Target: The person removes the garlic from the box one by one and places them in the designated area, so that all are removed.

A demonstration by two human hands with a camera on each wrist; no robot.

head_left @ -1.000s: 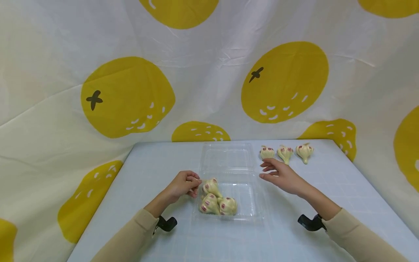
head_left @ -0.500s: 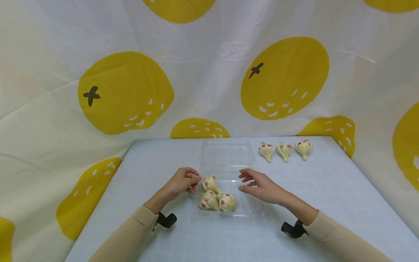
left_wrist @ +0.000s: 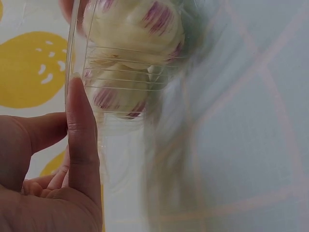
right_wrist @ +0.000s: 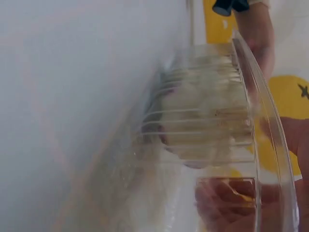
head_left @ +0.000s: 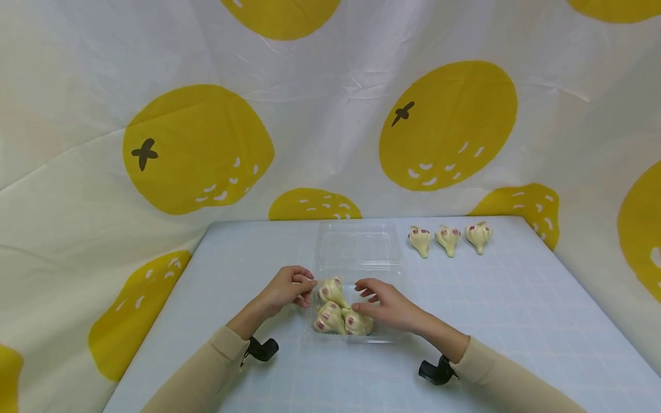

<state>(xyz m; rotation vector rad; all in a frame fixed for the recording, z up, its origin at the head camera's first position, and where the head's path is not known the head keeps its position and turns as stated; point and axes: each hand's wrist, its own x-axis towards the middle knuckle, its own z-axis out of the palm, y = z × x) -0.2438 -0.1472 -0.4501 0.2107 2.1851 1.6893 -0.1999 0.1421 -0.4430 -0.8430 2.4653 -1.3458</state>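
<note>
The head view showed a clear plastic container [head_left: 382, 338] lying open on a pale blue desk [head_left: 258, 246], its lid [head_left: 358, 245] folded back flat behind the base. The left hand [head_left: 286, 287] pinched the left edge of the base near its rear corner. Three garlic bulbs sat grouped in the left part of the base: a rear bulb [head_left: 329, 291], a front left bulb [head_left: 328, 319] and a front right bulb [head_left: 358, 324]. The right hand [head_left: 387, 304] was over the right part of the base, fingers loosely bent and apart from the thumb; its thumb tip was close to the front right bulb, though whether they touched could not be told. Three more garlic bulbs [head_left: 447, 240] stood in a row to the right of the lid, with a lemon-print cloth [head_left: 330, 143] hanging behind the desk.

In the left wrist view, thumb and finger gripped the transparent rim [left_wrist: 71, 96], with bulbs marked in purple visible through the ribbed wall [left_wrist: 120, 123].

The right wrist view was blurred. The right hand showed partly through the container's clear side, thumb and fingers spread, with the left hand on the far side.
</note>
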